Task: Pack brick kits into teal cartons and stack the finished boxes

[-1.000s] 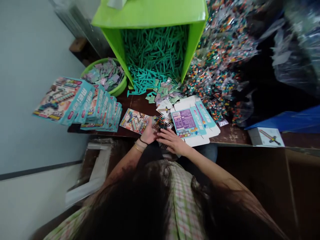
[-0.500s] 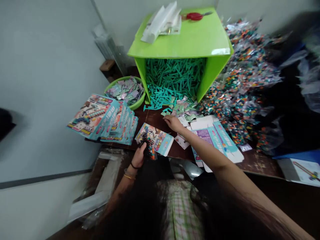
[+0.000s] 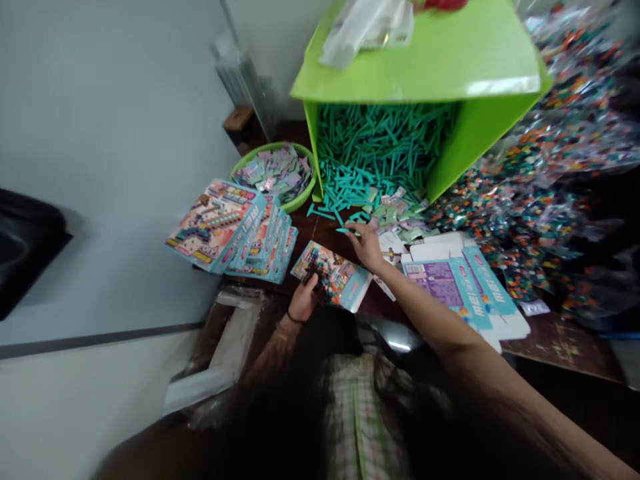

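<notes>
teal plastic is what the right hand (image 3: 367, 245) has hold of: its grip is together, thumb and fingertips clamped on one slim teal piece (image 3: 343, 230) just in front of the green box (image 3: 435, 67). many more teal pieces (image 3: 390, 137) fill the green box and spill out of its open front onto the dark worktop (image 3: 575, 343). the left hand (image 3: 304, 300) is farther out in front of the green box, toward its left; its grip is closed on a small packet (image 3: 319, 267) of dark and coloured bits, over a printed carton (image 3: 357, 280). whether that hand also touches the carton, i cannot tell.

the step in hand looks like picking out a single teal piece while the packet is kept ready. as i judge it, the next move calls for a light, steady pinch near the end of the piece, a clean lift away from the loose ones, and a short carry outward from the green box to the left hand, with the packet held firm so nothing slips.

loose sachets (image 3: 400, 215) lie at the right part of the green box's mouth, close to the right wrist, so a low sweep could drag some along. flattened cartons (image 3: 445, 283) lie in front of the green box on its right, and a stack of printed boxes (image 3: 220, 223) stands to its left.
</notes>
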{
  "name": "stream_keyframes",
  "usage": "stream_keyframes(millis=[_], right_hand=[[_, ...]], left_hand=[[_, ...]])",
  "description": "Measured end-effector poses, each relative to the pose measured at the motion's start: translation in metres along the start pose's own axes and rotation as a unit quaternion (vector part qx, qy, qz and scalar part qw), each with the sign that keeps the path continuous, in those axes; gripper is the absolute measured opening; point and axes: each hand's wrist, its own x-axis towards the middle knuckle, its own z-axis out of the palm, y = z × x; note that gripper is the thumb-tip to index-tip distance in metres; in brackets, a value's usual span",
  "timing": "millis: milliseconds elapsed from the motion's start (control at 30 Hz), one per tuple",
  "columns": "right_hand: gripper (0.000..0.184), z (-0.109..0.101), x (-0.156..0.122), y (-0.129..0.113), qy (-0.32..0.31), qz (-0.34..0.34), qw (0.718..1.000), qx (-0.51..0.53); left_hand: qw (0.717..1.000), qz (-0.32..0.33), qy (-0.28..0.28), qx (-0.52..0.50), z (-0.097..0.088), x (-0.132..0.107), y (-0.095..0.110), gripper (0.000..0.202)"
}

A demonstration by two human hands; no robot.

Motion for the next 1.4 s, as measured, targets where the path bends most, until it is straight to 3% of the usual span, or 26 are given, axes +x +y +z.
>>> stream_keyframes(millis=[133, 267, 333, 400, 467, 533, 633, 767, 833, 900, 1000, 1067, 1133, 1233, 1300, 1400], right_hand=[[0.034, -0.010, -0.092, -0.028, -0.032, -0.172, 0.978, 0.112], [0.032, -0.024, -0.141, -0.038, -0.038, -0.178, 0.975, 0.130], [0.030, -0.027, -0.157, -0.041, -0.004, -0.126, 0.978, 0.166], [0.041, -0.025, -0.172, -0.046, 0.063, -0.014, 0.970, 0.236], [0.061, -0.020, -0.187, -0.053, 0.112, 0.125, 0.925, 0.342], [0.071, -0.014, -0.200, -0.057, 0.111, 0.226, 0.859, 0.447], [0.075, -0.016, -0.215, -0.052, 0.111, 0.291, 0.796, 0.519], [0.073, -0.040, -0.231, -0.030, 0.124, 0.314, 0.779, 0.529], [0.070, -0.054, -0.241, -0.019, 0.134, 0.323, 0.781, 0.518], [0.069, -0.066, -0.252, -0.008, 0.155, 0.329, 0.787, 0.498], [0.069, -0.077, -0.265, 0.003, 0.168, 0.336, 0.793, 0.480], [0.068, -0.079, -0.265, 0.006, 0.149, 0.335, 0.791, 0.490], [0.066, -0.075, -0.257, 0.004, 0.110, 0.322, 0.786, 0.516], [0.063, -0.062, -0.231, -0.008, 0.032, 0.291, 0.761, 0.579], [0.062, -0.051, -0.212, -0.018, -0.011, 0.278, 0.732, 0.622], [0.060, -0.040, -0.190, -0.022, -0.039, 0.271, 0.699, 0.660]], left_hand=[[0.999, 0.035, -0.018, 0.017, 0.022, 0.011, -0.014, 0.034], [0.995, 0.066, -0.043, 0.060, 0.041, 0.004, -0.032, 0.036], [0.992, 0.068, -0.050, 0.092, 0.048, -0.004, -0.041, 0.033], [0.991, 0.074, -0.044, 0.101, 0.057, -0.012, -0.051, 0.027], [0.990, 0.094, -0.040, 0.097, 0.067, -0.020, -0.064, 0.026], [0.986, 0.122, -0.051, 0.104, 0.078, -0.028, -0.079, 0.025], [0.974, 0.141, -0.087, 0.156, 0.092, -0.036, -0.099, 0.020], [0.944, 0.106, -0.174, 0.259, 0.092, -0.043, -0.108, 0.035], [0.902, 0.140, -0.223, 0.343, 0.081, -0.043, -0.101, 0.057], [0.815, 0.232, -0.237, 0.476, 0.064, -0.040, -0.090, 0.074], [0.651, 0.334, -0.169, 0.660, 0.035, -0.027, -0.069, 0.072], [0.600, 0.348, -0.124, 0.709, 0.022, -0.016, -0.056, 0.063], [0.599, 0.365, -0.105, 0.705, 0.016, -0.006, -0.044, 0.054], [0.651, 0.419, -0.071, 0.629, 0.024, -0.002, -0.030, 0.046], [0.687, 0.452, -0.053, 0.567, 0.033, -0.006, -0.024, 0.053], [0.717, 0.473, -0.057, 0.509, 0.041, -0.015, -0.023, 0.068]])
